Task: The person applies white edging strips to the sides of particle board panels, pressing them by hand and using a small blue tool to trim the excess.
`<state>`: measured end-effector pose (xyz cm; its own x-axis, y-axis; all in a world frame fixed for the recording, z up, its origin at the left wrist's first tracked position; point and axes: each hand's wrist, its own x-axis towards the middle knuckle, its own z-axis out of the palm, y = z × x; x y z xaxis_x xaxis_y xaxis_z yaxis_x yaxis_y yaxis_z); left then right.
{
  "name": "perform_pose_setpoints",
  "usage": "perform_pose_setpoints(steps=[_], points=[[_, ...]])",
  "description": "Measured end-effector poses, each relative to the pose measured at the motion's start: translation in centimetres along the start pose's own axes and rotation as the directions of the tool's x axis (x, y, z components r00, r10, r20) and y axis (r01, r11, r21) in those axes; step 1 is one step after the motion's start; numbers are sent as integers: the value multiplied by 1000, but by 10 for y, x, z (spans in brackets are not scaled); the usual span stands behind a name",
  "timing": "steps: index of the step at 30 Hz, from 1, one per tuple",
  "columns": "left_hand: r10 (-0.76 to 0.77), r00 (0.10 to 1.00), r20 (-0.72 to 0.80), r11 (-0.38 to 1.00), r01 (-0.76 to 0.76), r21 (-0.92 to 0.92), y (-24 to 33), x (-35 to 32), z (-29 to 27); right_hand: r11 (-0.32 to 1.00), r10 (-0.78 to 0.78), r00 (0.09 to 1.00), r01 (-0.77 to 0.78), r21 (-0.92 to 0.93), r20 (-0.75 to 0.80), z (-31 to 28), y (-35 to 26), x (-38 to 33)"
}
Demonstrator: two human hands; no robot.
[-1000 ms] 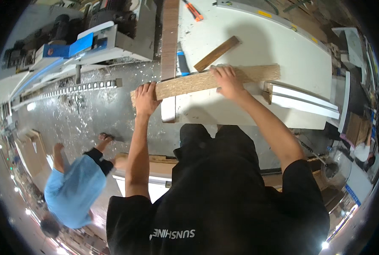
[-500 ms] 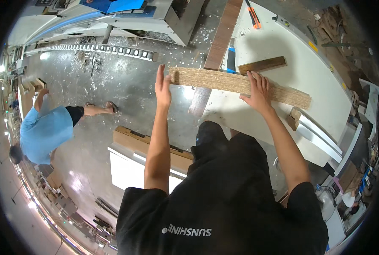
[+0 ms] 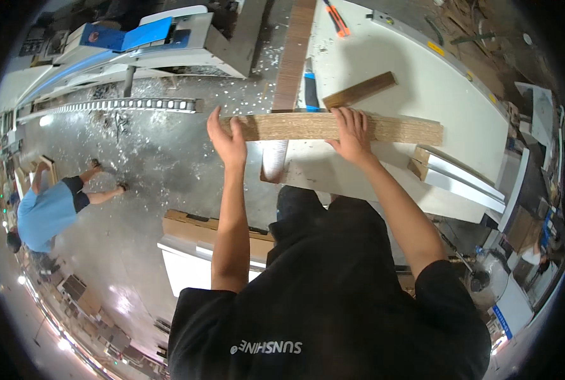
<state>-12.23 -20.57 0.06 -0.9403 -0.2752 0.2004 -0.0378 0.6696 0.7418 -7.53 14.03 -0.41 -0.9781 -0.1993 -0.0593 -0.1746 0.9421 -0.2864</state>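
Note:
A bundle of long, narrow wood-grain strips (image 3: 282, 127) lies crosswise in front of me, over the white board. At its left end is my left hand (image 3: 227, 144), its fingers around the end and its thumb over the near side. My right hand (image 3: 353, 134) grips the bundle right of its middle, fingers over the far edge and thumb at the near edge. Just beyond the strips are a blue-handled tool (image 3: 311, 92) and a short dark wood piece (image 3: 361, 89). An orange and black utility knife (image 3: 337, 19) lies farther off on the board.
The white board (image 3: 415, 190) forms the work surface, with white-faced offcuts (image 3: 463, 180) at its right. A brown plank (image 3: 293, 54) runs along its left edge. Cartons and white panels (image 3: 187, 244) stand lower left. Another person in blue (image 3: 48, 215) bends over at far left.
My view has shifted. The strips now lie more level, and my left hand has gone from flat against their end to bent around it. The other person's legs have moved.

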Motion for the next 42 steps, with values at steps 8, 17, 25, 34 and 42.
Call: perform_pose_setpoints(steps=[8, 17, 25, 34, 42], points=[[346, 651, 675, 873, -487, 24, 166, 7, 203, 1000, -7, 1000, 6, -13, -21, 3, 13, -10], [260, 648, 716, 831, -528, 177, 176, 44, 213, 995, -79, 997, 79, 63, -16, 10, 9, 2], [-268, 889, 372, 932, 337, -133, 3, 43, -28, 998, -43, 998, 44, 34, -50, 9, 0, -1], [-344, 836, 426, 939, 299, 171, -69, -45, -77, 998, -13, 999, 10, -58, -51, 9, -3, -2], [-181, 909, 376, 980, 199, -11, -74, -55, -60, 998, 4, 999, -7, -67, -53, 10, 1, -1]])
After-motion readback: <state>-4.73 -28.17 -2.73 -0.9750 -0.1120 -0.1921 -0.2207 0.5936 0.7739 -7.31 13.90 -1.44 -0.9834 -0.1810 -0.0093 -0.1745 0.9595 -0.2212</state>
